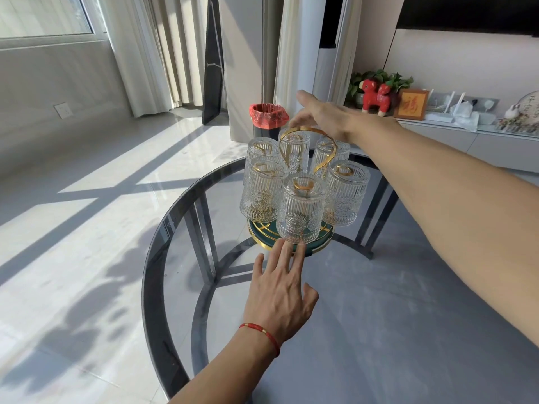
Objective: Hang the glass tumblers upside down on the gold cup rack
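- Gold cup rack [307, 141] stands on its green base at about 12 o'clock on the round glass table [163, 258].
- Six glass tumblers hang on it upside down; nearest tumbler [302, 211] at 6 o'clock of the rack.
- Left hand [281, 293]: fingers straight and spread, tips at the base, holding nothing.
- Right hand [320, 115]: fingers extended over the handle loop; contact unclear.
- Judgement: hanging looks complete; next, steady rack, withdraw without knocking glass.
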### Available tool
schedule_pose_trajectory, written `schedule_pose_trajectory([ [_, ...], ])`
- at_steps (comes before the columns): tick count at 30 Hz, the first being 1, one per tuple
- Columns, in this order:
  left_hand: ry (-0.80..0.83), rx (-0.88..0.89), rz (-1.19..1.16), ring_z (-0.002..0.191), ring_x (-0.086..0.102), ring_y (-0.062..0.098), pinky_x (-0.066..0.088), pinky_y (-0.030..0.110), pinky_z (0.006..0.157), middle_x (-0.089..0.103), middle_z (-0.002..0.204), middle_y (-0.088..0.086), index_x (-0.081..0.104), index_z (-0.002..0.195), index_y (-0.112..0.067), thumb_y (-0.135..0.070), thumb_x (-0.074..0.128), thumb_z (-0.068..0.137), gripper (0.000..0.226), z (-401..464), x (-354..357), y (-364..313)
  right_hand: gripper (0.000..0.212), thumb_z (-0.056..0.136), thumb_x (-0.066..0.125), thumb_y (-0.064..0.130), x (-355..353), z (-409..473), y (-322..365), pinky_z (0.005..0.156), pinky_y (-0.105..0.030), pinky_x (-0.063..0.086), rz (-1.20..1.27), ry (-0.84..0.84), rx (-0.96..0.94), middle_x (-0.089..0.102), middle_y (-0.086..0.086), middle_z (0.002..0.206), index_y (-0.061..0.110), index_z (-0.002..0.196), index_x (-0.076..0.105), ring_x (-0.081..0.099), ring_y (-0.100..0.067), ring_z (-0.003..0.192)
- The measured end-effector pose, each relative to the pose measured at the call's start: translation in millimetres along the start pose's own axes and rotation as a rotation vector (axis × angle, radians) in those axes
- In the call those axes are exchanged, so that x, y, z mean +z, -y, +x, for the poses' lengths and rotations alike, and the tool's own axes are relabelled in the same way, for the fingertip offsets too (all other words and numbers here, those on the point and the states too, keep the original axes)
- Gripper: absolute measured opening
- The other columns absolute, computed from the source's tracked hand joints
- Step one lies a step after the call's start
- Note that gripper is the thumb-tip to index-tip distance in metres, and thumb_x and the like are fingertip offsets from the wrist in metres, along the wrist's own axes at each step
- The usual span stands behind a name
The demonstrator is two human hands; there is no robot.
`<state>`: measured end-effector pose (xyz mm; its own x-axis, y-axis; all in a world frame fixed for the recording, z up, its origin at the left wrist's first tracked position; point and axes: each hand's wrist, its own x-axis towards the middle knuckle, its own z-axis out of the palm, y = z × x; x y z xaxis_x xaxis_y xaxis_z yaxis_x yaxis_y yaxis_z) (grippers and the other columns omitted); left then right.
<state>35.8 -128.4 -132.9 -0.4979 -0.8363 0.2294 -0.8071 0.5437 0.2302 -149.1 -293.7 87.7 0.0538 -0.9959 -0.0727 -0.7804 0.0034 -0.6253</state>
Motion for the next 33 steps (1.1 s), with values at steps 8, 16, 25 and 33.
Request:
schedule_pose_trajectory([
  [8,0.008,0.000,0.008,0.157,0.010,0.026,0.021,0.055,0.125,0.022,0.168,0.006,0.018,0.162,-0.019,-0.047,0.036,0.094,0.075,-0.2,-0.5,0.1,0.094,0.093,0.006,0.080,1.1,-1.1,-8.0,0.106,-0.047,0.027,0.051,-0.013,0.030,0.071,-0.002,0.136,0.022,0.143,0.058,0.040,-0.026,0.149],
  [16,0.006,0.001,0.000,0.157,0.009,0.025,0.021,0.053,0.124,0.022,0.167,0.004,0.018,0.162,-0.019,-0.045,0.037,0.094,0.075,-0.9,-2.3,-0.5,0.097,0.092,0.004,0.080,2.8,-3.6,-5.3,0.116,-0.050,0.017,0.004,0.006,0.024,0.071,-0.001,0.136,0.019,0.147,0.056,0.040,-0.020,0.150],
  [25,0.021,0.006,0.009,0.157,0.007,0.025,0.020,0.053,0.124,0.020,0.167,0.005,0.015,0.162,-0.019,-0.047,0.034,0.095,0.075,-0.5,-2.5,-0.2,0.087,0.097,0.009,0.075,2.9,-5.9,-2.1,0.116,-0.047,0.022,0.082,-0.055,-0.052,0.069,-0.003,0.138,0.022,0.136,0.065,0.049,-0.018,0.137],
  [33,0.005,0.008,0.008,0.156,0.011,0.026,0.023,0.055,0.123,0.025,0.165,0.006,0.020,0.161,-0.018,-0.046,0.038,0.094,0.075,-0.7,-2.7,0.1,0.086,0.102,0.006,0.070,20.3,-12.1,32.8,0.116,-0.048,0.020,-0.071,0.061,-0.158,0.076,-0.004,0.126,0.017,0.148,0.055,0.054,-0.019,0.134],
])
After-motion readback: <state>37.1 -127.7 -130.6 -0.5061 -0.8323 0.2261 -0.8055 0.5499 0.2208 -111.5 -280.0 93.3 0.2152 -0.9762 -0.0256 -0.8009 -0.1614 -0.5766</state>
